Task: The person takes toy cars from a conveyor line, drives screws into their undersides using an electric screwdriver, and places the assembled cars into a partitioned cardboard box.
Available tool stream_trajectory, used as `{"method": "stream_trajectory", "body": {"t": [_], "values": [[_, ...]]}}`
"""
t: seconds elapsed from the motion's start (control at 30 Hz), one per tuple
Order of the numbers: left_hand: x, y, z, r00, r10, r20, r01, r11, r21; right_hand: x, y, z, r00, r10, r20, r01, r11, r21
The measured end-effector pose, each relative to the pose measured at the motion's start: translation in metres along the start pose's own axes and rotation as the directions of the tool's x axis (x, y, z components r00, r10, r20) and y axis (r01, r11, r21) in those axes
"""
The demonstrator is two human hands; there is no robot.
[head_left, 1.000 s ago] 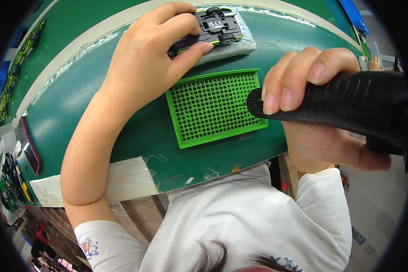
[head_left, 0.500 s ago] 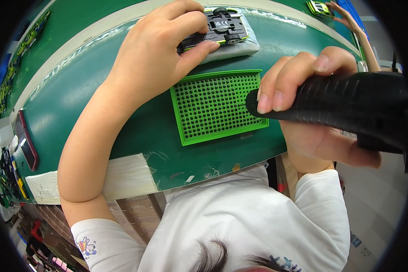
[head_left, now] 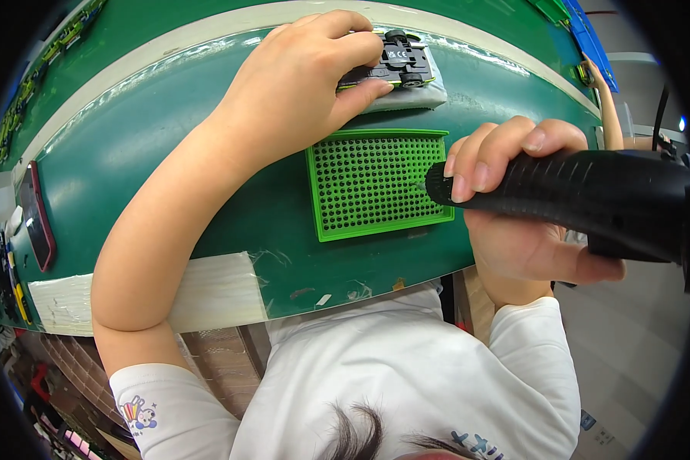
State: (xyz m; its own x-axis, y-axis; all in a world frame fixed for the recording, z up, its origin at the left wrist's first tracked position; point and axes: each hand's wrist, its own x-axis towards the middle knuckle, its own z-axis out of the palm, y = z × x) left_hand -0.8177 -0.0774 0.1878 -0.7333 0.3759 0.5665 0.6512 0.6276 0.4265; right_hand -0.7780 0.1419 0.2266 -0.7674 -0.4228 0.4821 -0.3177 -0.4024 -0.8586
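Note:
My left hand (head_left: 303,80) is closed around a toy car (head_left: 400,63), which lies upside down with its black underside and wheels up. A pale padded block (head_left: 431,95) supports the car. In my right hand (head_left: 506,238) is a black power screwdriver (head_left: 583,195), held nearly level with the fingers over its body. Its thin tip points left over the right side of a green perforated tray (head_left: 387,228). Rows of small dark screws fill most of the tray's holes; the holes near the tip look empty. Whether a screw sits on the tip cannot be made out.
A phone (head_left: 38,218) in a dark red case lies at the table's left. Several green toy cars (head_left: 19,126) line the far left. Pale tape (head_left: 218,291) covers the front edge. Another person's hand (head_left: 594,75) is at the far right, beside a blue bin (head_left: 594,42).
The whole view has shifted slightly. My hands keep their holds, with the screwdriver tip still over the tray. The other person's hand has moved at the far right, near a green object.

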Motion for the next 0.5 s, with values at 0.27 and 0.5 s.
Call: {"method": "stream_trajectory", "body": {"t": [0.27,0.5], "values": [[0.003,-0.001,0.001,1.000,0.011,-0.008,-0.011,1.000,0.000,0.007,-0.006,-0.007,1.000,-0.001,0.012,0.001,1.000,0.009],[0.003,0.000,-0.001,0.999,0.032,-0.019,-0.032,0.999,-0.005,0.049,-0.020,-0.031,0.987,-0.070,0.144,0.062,0.996,0.059]]}}
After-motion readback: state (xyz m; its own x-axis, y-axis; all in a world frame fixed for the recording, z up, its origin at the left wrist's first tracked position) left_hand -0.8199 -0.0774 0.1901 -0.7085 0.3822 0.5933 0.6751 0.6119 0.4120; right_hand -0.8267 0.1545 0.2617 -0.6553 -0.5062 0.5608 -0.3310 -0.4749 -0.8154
